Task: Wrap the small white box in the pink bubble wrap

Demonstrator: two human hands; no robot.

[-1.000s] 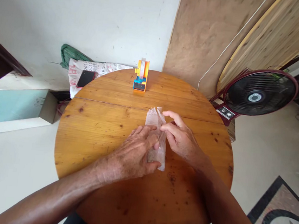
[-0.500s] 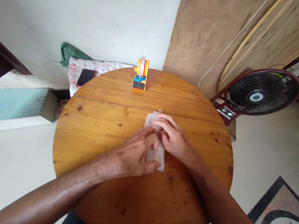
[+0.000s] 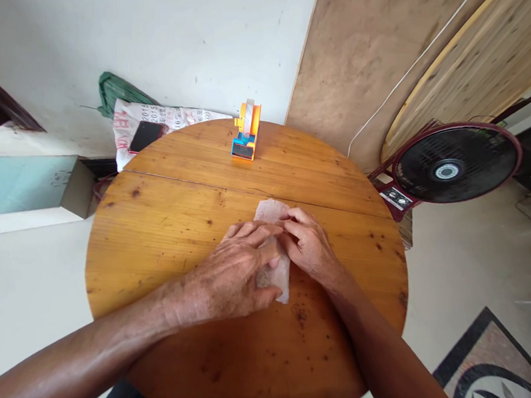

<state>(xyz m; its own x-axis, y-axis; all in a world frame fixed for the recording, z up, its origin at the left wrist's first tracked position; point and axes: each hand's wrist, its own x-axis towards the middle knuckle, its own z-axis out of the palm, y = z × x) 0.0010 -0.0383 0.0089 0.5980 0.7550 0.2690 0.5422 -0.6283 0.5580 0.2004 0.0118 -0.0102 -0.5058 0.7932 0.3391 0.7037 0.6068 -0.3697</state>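
A narrow, whitish translucent bundle that looks like bubble wrap [image 3: 271,209] lies on the round wooden table [image 3: 168,233], its long side pointing away from me. My left hand [image 3: 244,266] grips it from the left, with fingers over its middle and the thumb near its close end. On the bundle's upper right edge, my right hand [image 3: 310,244] presses with bent fingers, their tips close to my left fingertips. Whatever is wrapped inside is hidden, and so is most of the bundle's middle. Beyond the hands stands an orange and blue tape dispenser [image 3: 246,131] with a roll of clear tape.
A black phone [image 3: 147,137] rests on a printed white sack [image 3: 125,117] past the table's far left edge, by a green bag [image 3: 123,91]. At the right stands a dark red fan [image 3: 456,164]. A white cord [image 3: 409,69] hangs by the wooden board.
My right fingers have drawn slightly nearer and curled more against the bundle's edge. My left fingers have shifted toward them. A small tab that showed past the bundle's far end is no longer visible.
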